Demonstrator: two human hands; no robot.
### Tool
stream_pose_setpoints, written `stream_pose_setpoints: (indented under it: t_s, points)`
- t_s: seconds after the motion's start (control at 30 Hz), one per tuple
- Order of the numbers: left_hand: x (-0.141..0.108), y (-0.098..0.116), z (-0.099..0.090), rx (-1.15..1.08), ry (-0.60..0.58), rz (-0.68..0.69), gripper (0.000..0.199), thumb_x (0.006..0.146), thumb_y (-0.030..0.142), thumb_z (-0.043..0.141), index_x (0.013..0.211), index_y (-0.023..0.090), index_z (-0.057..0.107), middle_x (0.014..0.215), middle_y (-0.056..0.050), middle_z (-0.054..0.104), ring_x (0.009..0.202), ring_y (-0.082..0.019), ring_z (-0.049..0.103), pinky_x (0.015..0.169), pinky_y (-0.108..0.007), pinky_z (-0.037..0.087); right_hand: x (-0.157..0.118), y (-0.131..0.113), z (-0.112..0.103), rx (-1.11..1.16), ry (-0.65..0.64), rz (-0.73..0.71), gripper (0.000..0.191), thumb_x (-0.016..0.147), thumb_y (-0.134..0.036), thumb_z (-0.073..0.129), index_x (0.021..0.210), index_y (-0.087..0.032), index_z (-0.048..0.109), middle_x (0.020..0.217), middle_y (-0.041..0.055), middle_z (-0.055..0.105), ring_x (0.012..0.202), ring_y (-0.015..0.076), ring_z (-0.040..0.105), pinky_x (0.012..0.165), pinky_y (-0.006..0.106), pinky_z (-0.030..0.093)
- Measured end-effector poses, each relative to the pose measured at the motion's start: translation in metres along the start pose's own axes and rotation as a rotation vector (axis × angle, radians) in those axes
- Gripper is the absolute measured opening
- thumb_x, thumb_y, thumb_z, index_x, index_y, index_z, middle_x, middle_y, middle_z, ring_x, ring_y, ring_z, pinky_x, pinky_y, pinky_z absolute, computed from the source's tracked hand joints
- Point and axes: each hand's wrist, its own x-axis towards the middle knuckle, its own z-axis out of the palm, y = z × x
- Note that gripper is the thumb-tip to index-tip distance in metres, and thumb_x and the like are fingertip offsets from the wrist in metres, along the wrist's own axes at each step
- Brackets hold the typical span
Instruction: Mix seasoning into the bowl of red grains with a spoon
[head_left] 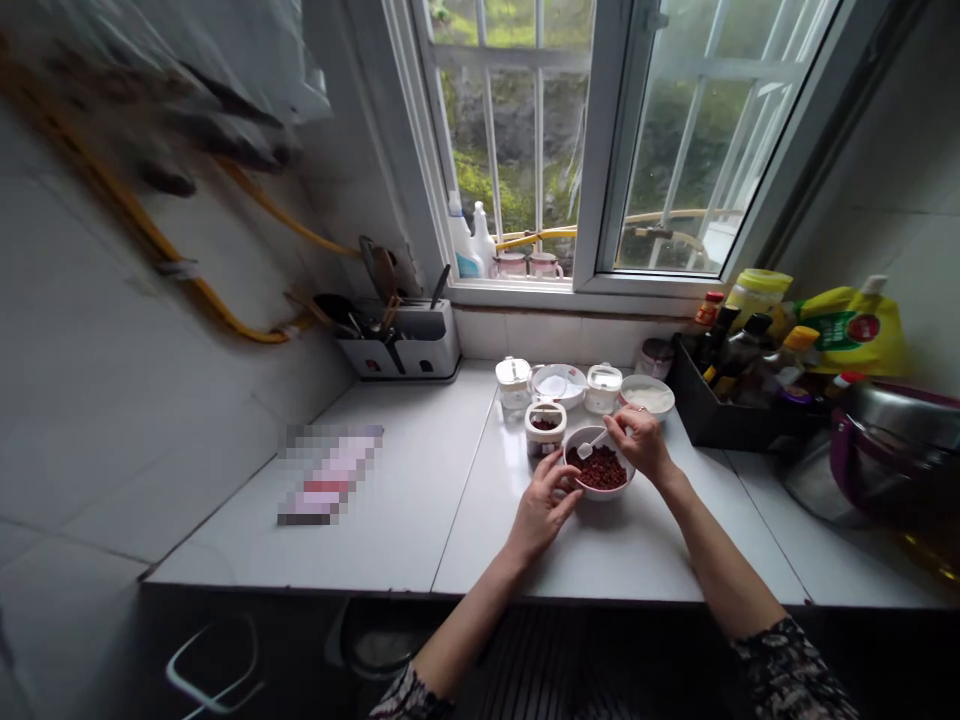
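A white bowl (606,494) full of small dark-red dried pieces, which look like peppercorns, stands on the counter. My left hand (543,507) grips its left rim, thumb and fingers at the edge. Over the bowl, my right hand (643,442) pinches the handle of a small white spoon (585,451), whose head is just above the red pieces. Just behind my left hand is an open white-rimmed jar (545,441) with dark-red contents. Two lidded clear jars, one on the left (513,383) and one on the right (602,390), stand farther back.
Behind are a bowl of white grains (556,384) and another pale-filled bowl (648,396). A utensil holder (405,345) stands back left, a blurred flat pinkish item (330,476) lies left. Right are a black box of bottles (724,410) and a metal pot (892,440).
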Motion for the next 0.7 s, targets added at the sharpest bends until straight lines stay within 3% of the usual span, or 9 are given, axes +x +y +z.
stream_pose_setpoints:
  t_s: [0.23,0.7]
  points:
    - [-0.003,0.004,-0.002,0.024,-0.011,-0.009,0.015,0.087,0.028,0.064,0.100,0.021,0.066,0.140,-0.011,0.048,0.074,-0.012,0.066,0.059,-0.025,0.063,-0.006,-0.008,0.004,0.017,-0.080,-0.022,0.041,0.095,-0.035,0.049,0.056,-0.022,0.048,0.055,0.0005,0.052,0.060,0.0167,0.049,0.079,0.034,0.043]
    - [-0.005,0.004,0.000,0.032,-0.014,0.016,0.015,0.087,0.031,0.064,0.099,0.021,0.067,0.138,-0.012,0.050,0.074,-0.012,0.067,0.061,-0.026,0.063,-0.015,0.002,0.003,0.055,-0.043,0.045,0.041,0.094,-0.034,0.054,0.055,-0.021,0.051,0.054,-0.0024,0.053,0.056,0.0142,0.050,0.088,0.036,0.042]
